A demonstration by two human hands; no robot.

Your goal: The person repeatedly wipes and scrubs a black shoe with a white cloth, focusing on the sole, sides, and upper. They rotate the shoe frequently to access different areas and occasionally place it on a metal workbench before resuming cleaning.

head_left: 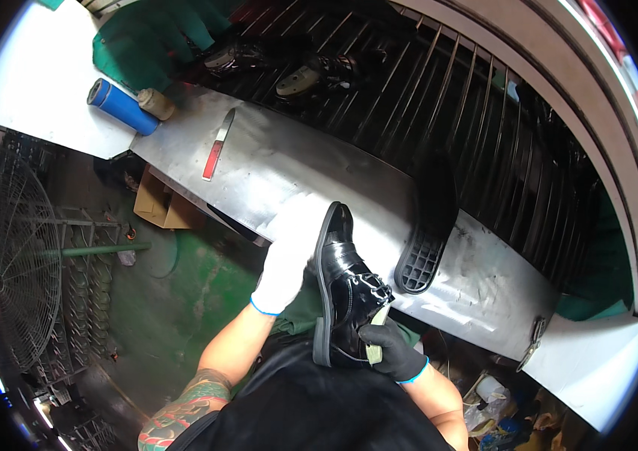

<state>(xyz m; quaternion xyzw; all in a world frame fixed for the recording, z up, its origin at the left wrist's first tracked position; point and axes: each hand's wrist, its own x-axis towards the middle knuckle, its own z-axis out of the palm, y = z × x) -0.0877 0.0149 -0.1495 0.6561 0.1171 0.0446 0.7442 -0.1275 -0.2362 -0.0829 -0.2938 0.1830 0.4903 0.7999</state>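
Right fingers [371,333] at black shoe [343,259], toe forward, long axis fore-and-aft

Glossy black shoe [344,259], smooth metal ledge [281,154]

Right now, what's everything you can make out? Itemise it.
Flat metal bench: 1, silver, centre
Glossy black shoe: 1, black, lower centre
Gridded black sole: 1, black, bench's right half
Red-handled knife: 1, red and silver, bench's left half
Blue cylinder: 1, blue, bench's left end
Squat container: 1, beige, beside cylinder
Metal rods: many, dark, beyond bench
Footwear pieces: 2, black, on rods
Wire fan: 1, grey, far left
Cardboard box: 1, brown, below bench's left
Left hand: 1, white glove, beside shoe's sole
Right hand: 1, dark glove, at shoe's opening
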